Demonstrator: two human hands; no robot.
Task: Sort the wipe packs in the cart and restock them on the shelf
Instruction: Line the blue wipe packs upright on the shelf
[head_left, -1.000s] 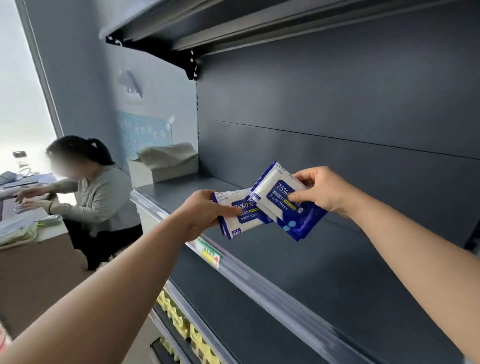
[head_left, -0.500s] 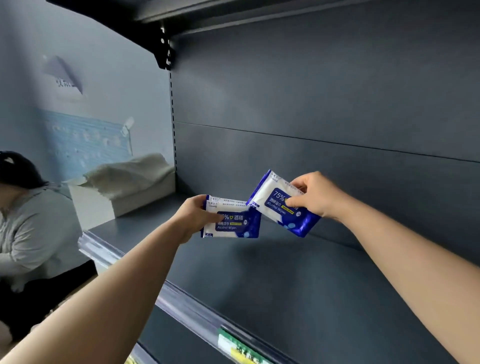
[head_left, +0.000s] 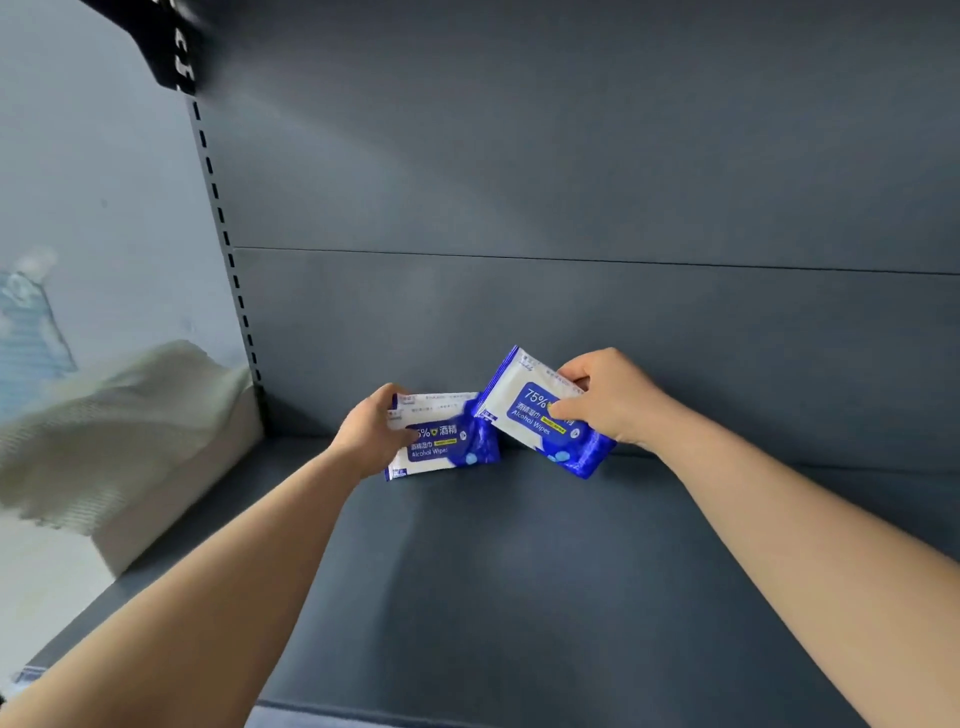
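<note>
Reaching deep into the dark grey metal shelf (head_left: 519, 597), both bare arms stretch toward its rear. The left hand (head_left: 371, 434) grips the left end of a flat white-and-blue soft plastic wipe pack (head_left: 447, 441), thumb over the printed front and fingers behind. This pack sits nearly level, label facing the camera, low over the shelf floor close to the grey back panel (head_left: 571, 182); whether its bottom edge touches the floor cannot be told. A doubled top edge hints at a second pack behind it, but that is unclear.

The right hand (head_left: 610, 397) pinches a second white-and-blue wipe pack (head_left: 535, 410) by its right side, thumb on the label and fingers curled over the top edge. This one is tilted, left end high and blue corner pointing down toward the seam of floor and panel. The two packs meet at their near corners.

At far left, blurred, a pale cloth-covered white box (head_left: 119, 431) rests on the shelf end beside the slotted upright (head_left: 228, 249).
</note>
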